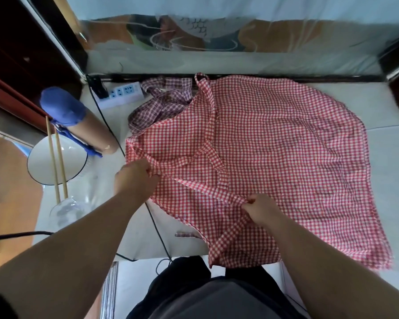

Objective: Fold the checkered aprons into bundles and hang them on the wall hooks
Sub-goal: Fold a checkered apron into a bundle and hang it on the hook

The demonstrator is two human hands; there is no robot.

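A red-and-white checkered apron (pixel 274 146) lies spread flat on the white table (pixel 389 157), its straps crossing over the middle. My left hand (pixel 134 178) pinches the apron's left edge near a strap. My right hand (pixel 258 208) grips a strap and fabric at the near side. A second, darker purple-checkered apron (pixel 161 104) lies crumpled at the back left, partly under the red one. No wall hooks are in view.
A white power strip (pixel 122 93) with a black cable (pixel 157 229) sits at the back left. A cardboard tube capped in blue (pixel 78 120), a white bowl (pixel 55 160) with chopsticks (pixel 58 166) and a clear glass (pixel 67 210) stand along the table's left side.
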